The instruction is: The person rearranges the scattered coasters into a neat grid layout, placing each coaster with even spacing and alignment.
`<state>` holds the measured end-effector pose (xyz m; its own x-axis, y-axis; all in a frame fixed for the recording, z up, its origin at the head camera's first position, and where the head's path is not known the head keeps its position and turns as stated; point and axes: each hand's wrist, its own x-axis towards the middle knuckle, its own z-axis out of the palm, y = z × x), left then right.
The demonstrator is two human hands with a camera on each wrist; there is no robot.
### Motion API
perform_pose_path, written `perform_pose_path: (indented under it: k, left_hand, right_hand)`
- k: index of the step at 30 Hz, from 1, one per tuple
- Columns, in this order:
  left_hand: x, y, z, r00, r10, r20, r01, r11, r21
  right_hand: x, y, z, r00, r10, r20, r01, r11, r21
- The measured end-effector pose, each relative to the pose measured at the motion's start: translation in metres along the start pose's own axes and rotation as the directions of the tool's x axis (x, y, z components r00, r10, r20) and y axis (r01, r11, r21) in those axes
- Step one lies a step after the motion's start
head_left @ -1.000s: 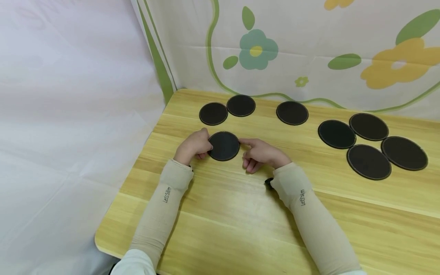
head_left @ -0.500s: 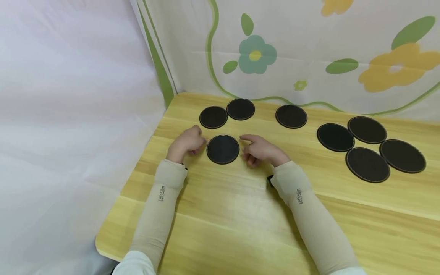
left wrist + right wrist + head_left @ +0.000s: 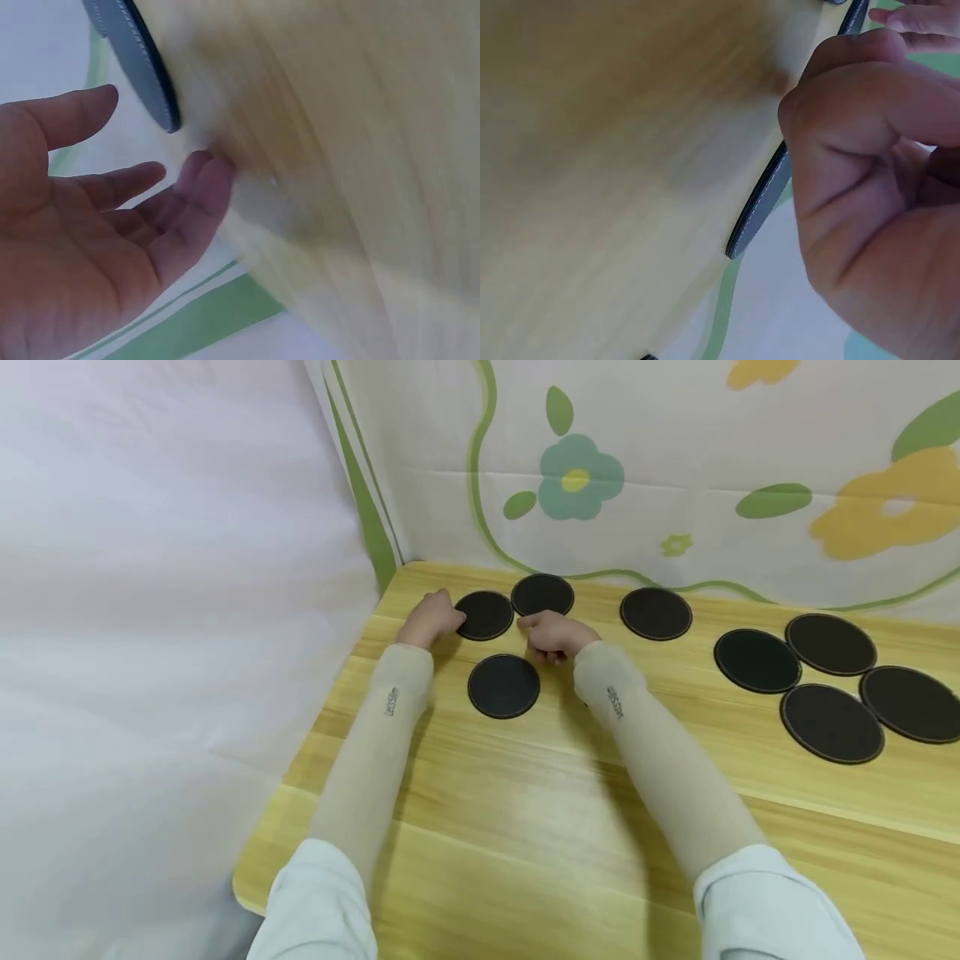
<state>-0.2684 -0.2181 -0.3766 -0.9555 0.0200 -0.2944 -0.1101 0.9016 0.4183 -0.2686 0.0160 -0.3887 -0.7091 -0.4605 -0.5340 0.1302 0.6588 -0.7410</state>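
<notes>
Round black coasters with stitched edges lie flat on the table. My left hand (image 3: 431,618) is at the left side of the back-left coaster (image 3: 484,616), its thumb by the rim. In the left wrist view the hand (image 3: 97,202) is loosely bent, and a gap shows between it and a coaster (image 3: 142,67). My right hand (image 3: 557,635) is on that coaster's other side, index finger reaching toward the rim, the other fingers curled under. It partly covers the neighbouring coaster (image 3: 542,592). Contact cannot be told. Nearer me lies another coaster (image 3: 504,686), touched by neither hand.
A single coaster (image 3: 656,613) lies farther right along the back. Beyond it, several coasters form a cluster, among them a front one (image 3: 832,723). A flowered cloth (image 3: 660,468) hangs behind the wooden table (image 3: 540,843), and white cloth (image 3: 172,610) hangs at its left.
Both hands have left the nearer coaster, which they were touching at its two sides, and moved farther back to either side of the back-left coaster. The coasters keep their arrangement; the view shifts slightly.
</notes>
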Motion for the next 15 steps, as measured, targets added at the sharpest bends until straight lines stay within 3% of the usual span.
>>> perform_pose_path:
  k: [5,9,15]
  left_hand:
    - [0.008,0.002,0.001,1.000,0.022,0.001,-0.022,0.998,-0.055]
    - [0.009,0.004,0.001,1.000,0.007,0.016,-0.005,0.990,-0.142]
    - [0.014,-0.001,0.002,0.998,-0.056,0.007,0.056,0.959,-0.279]
  right_hand:
    - [0.009,-0.008,-0.001,0.999,0.019,0.046,-0.023,0.994,0.105]
    - [0.012,-0.011,-0.001,0.997,0.018,0.069,-0.034,0.971,0.236]
    - [0.017,-0.016,0.002,0.998,0.037,0.060,-0.060,0.895,0.441]
